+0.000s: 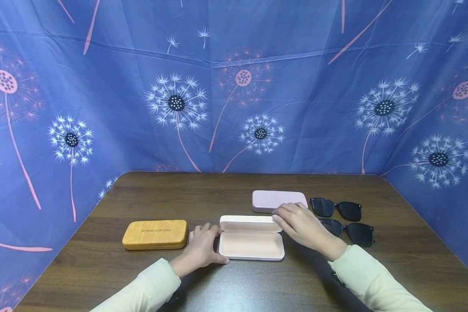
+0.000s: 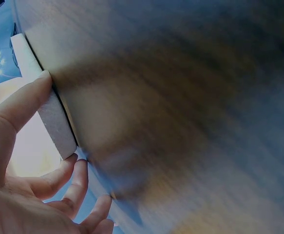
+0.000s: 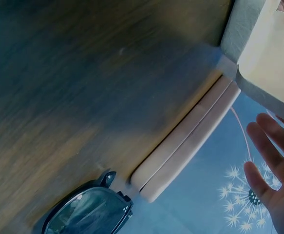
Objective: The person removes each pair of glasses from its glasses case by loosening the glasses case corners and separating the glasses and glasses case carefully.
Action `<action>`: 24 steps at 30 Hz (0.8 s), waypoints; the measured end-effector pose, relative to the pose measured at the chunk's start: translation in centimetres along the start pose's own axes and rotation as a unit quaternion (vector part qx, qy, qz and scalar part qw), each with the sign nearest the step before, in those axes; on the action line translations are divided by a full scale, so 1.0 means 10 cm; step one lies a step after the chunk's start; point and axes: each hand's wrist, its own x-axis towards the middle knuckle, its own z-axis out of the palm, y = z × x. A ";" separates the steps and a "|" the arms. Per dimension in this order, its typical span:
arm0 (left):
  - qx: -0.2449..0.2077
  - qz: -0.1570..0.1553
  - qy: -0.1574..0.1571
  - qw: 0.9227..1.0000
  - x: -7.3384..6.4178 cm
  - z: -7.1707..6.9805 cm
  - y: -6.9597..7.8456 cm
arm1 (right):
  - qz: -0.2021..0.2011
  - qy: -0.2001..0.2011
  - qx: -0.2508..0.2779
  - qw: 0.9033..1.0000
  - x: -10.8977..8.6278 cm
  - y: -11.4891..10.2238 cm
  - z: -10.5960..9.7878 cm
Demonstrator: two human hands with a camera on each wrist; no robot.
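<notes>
An open white glasses case (image 1: pixel 251 259) with a pale lining lies in front of me, its lid (image 1: pixel 249 220) raised at the back. My left hand (image 1: pixel 203 247) holds the base at its left end, thumb (image 2: pixel 32 97) on the front edge and a fingertip near the back corner. My right hand (image 1: pixel 302 225) is at the lid's right end, with its thumb tip at the lid's edge. In the right wrist view, several fingers (image 3: pixel 266 151) reach behind the lid; their contact is partly hidden. No glasses lie inside the case.
Left of my left hand lies a closed yellow glasses case (image 1: pixel 155 236). A closed pink case (image 1: pixel 277 199) sits behind the white one, by my right fingers. Two pairs of dark sunglasses (image 1: pixel 350 211) lie to the right, the nearer pair (image 1: pixel 360 235) partly behind my right hand.
</notes>
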 end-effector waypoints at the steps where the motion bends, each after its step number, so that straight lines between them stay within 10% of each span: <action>1: 0.000 0.000 0.000 1.000 0.00 0.00 0.00 | 0.001 -0.003 0.002 1.000 0.01 -0.01 0.00; 24: 0.004 -0.004 -0.001 1.000 -0.02 -0.01 0.02 | 0.055 -0.087 0.150 0.983 0.03 0.01 0.03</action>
